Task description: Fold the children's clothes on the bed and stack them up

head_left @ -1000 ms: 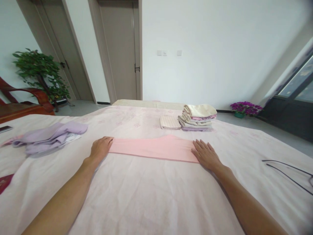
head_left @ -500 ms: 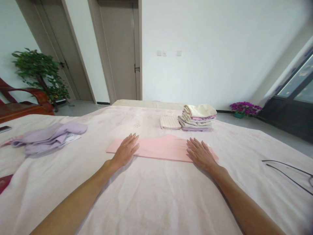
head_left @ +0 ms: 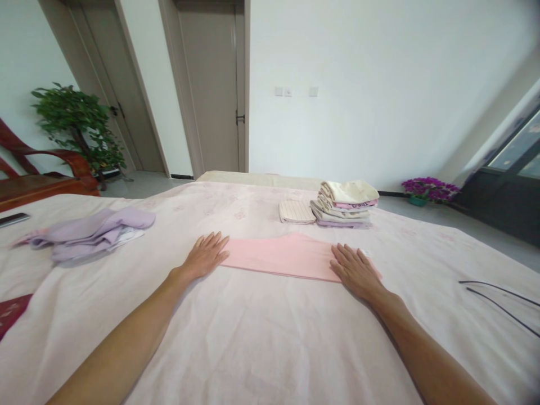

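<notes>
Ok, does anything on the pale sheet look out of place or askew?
Mainly the lilac garment at the left: it lies in a loose, rumpled heap, while the stacked clothes at the far side are neatly folded. The pink garment under the left hand and right hand lies flat. I see no spill or damage.

Two hands, the left hand (head_left: 206, 254) and the right hand (head_left: 356, 271), lie on one pink garment (head_left: 276, 256) on one sheet (head_left: 270, 337). Toward the sheet's far edge are one stack of folded clothes (head_left: 343, 205), its layers too tight to count, and one striped folded cloth (head_left: 297, 211). Toward the left edge are one lilac heap (head_left: 95, 233), its pieces hard to count, one slim dark device (head_left: 14, 219) and one red item (head_left: 12, 312). Toward the right edge are two thin dark rods (head_left: 506, 291). Beyond the far edge are two grey-brown doors (head_left: 211, 84), two handles (head_left: 240, 118), three wall plates (head_left: 279, 91), one leafy plant (head_left: 76, 115), one pot of purple flowers (head_left: 430, 189) and one wooden seat (head_left: 80, 169).
</notes>
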{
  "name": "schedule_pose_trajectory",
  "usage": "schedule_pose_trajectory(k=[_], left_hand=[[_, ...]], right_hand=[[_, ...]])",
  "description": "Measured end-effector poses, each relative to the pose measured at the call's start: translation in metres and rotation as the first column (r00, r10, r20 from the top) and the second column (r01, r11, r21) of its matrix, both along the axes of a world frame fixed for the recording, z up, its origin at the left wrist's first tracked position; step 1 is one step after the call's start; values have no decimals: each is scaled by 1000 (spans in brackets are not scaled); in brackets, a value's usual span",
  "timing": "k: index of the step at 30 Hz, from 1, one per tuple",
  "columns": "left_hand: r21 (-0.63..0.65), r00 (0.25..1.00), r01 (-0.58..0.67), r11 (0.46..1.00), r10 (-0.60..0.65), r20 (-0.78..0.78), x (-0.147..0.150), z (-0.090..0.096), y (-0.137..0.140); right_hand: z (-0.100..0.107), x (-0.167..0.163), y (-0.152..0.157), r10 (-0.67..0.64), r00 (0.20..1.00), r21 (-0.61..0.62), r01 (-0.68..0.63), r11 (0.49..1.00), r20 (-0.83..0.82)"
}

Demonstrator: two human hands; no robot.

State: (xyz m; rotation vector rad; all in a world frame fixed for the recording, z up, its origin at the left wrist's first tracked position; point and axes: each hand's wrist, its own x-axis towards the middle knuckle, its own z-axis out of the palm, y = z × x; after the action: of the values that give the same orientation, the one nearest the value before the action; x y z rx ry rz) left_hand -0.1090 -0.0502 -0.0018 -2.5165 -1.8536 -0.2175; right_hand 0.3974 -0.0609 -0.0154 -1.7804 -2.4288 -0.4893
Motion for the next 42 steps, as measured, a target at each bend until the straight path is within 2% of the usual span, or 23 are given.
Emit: schedule_pose_trajectory(k=[3,6,10,12,14,17,19,21,29,35,42], left_hand=[[12,997,-70,997,70,20,-17,-2,3],[46,975,-170,984,161,151,-33,1,5],[122,899,-374,919,327,292,-62,18,4],[71,838,-481,874,435,329,-78,28,2],[-57,778,-530,846,512,364,-90,37,0],[-248,775,-454,856,516,363,-96,41,-1],[-295,804,-415,861,498,325,-92,41,-1],[-304,823,-410,860,493,283,-86,40,-1],[-311,820,-483,818,548,168,-72,48,-8],[-191,805,-546,816,574,149,-62,57,-11],[-286,832,-501,817,546,101,-65,54,-11]], right_hand=[[-1,-1,-1,-3,1000,2,3,1000,-10],[0,-3,-1,-15,1000,7,15,1000,-18],[5,-5,-1,-40,999,4,40,999,-29],[8,-6,-2,-47,998,7,47,999,-39],[10,-8,-2,-52,998,9,52,999,-46],[11,-10,-3,-58,997,11,58,998,-52],[12,-10,-4,-55,997,12,55,998,-57],[12,-10,-4,-52,996,14,53,999,-66],[10,-8,-1,-52,997,11,53,999,-59],[8,-7,0,-32,998,23,33,999,-57],[9,-6,0,-36,997,10,36,999,-61]])
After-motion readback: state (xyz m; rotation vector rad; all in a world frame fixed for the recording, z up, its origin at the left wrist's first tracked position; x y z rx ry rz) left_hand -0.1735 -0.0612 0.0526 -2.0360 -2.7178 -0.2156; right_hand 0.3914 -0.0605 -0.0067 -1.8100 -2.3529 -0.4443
